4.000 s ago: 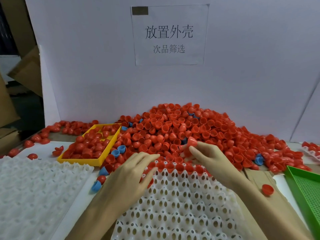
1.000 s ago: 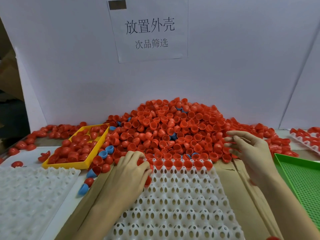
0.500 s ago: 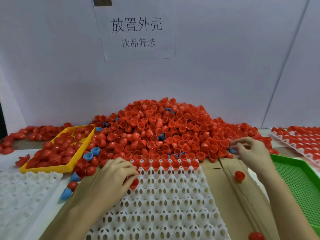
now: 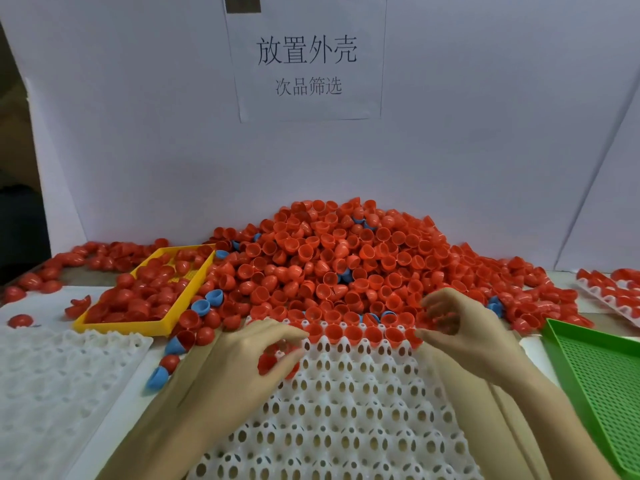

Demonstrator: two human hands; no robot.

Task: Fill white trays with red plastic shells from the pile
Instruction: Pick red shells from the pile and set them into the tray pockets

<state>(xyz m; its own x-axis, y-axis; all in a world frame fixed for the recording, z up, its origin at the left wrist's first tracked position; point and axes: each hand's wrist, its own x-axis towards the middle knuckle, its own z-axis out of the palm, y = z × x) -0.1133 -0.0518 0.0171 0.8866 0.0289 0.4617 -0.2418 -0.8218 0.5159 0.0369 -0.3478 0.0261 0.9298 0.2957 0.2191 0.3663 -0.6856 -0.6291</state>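
Red shells (image 4: 353, 332) were seated in the far row of the white tray (image 4: 346, 410), which was laid on the desk at six o'clock. Over its far left corner, several red shells were gripped in the curled fingers of the left hand (image 4: 242, 362). At the far right corner, the right hand (image 4: 467, 327) was held with fingers curled; what they held cannot be told. Beyond, at twelve o'clock, the pile (image 4: 346, 258) was heaped. A yellow tray (image 4: 124, 325) holding shells was set at ten o'clock, a green tray (image 4: 602, 382) at three.
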